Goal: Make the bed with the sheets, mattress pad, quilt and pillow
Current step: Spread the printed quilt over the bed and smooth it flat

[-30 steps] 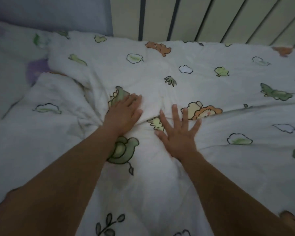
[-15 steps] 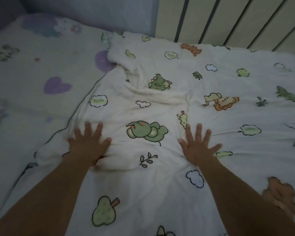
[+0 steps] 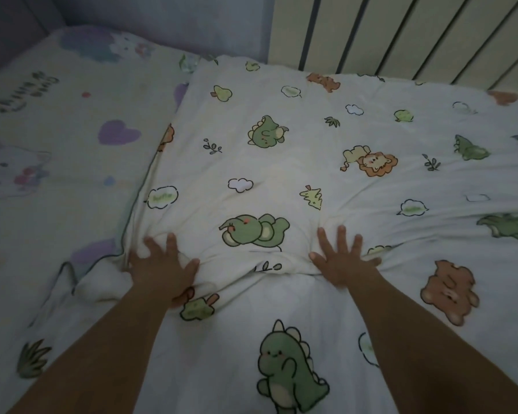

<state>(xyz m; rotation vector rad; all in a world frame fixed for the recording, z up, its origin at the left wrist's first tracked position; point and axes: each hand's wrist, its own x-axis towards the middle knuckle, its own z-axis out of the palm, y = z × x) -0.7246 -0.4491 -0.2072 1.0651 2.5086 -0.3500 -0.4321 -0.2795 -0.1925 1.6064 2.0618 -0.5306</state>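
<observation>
Quilt (image 3: 281,162): white, printed with cartoon animals, clouds and leaves, lies spread over the right and middle of the bed and runs back to the far edge against the wall. Its left edge, trimmed in dark piping, runs from the far side down towards the near left, where the cloth bunches into a soft lump. Left hand (image 3: 162,270): palm down on the quilt just inside that edge, fingers spread, fabric puckered around the fingertips. Right hand (image 3: 341,262): also palm down and flat on the quilt, fingers fanned wide, thumb out, creases radiating from it to the right. Both forearms are bare and reach in from the near side. Between the two hands a ridge of gathered cloth crosses below a green animal print (image 3: 253,231). A lion print (image 3: 371,164) sits further back on the right, a brown bear print (image 3: 449,291) just right of the right forearm, a green dinosaur print (image 3: 287,369) between the forearms. Left of the quilt the bed sheet (image 3: 57,204) is exposed, pale with purple hearts (image 3: 118,132) and blurred lettering. Behind it, a blue-grey padded panel (image 3: 168,22); behind the quilt, a cream slatted wall (image 3: 416,34) with dark grooves. Light is dim.
</observation>
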